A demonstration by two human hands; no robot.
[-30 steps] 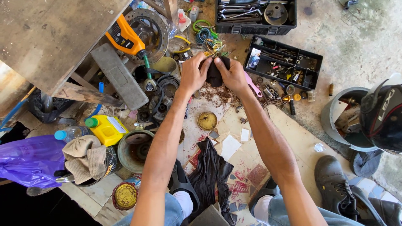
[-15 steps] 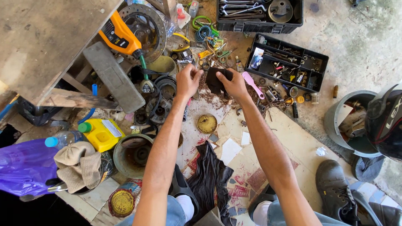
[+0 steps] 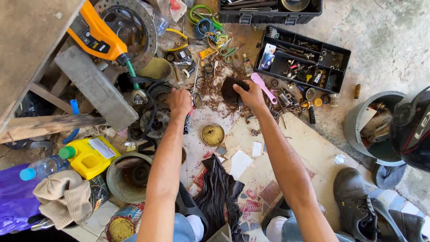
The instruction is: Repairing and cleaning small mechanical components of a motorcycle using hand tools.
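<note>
My right hand grips a dark, flat, roughly square object from its right side and holds it low over a patch of rusty brown debris on the floor. My left hand is curled into a fist just left of that patch. It appears closed on a thin metal tool whose shaft points away from me. The two hands are apart, with the debris between them. A round rusty tin lid lies on the floor nearer to me.
A black compartment tray of small parts sits at the far right, with a pink handle beside it. An orange power tool, a brake disc, a yellow jug, a grey bucket, a helmet and boots surround me.
Both hands were together on the dark object. Now the left hand has come off it and closed into a fist to the left, while the right hand keeps it, lower and nearer.
</note>
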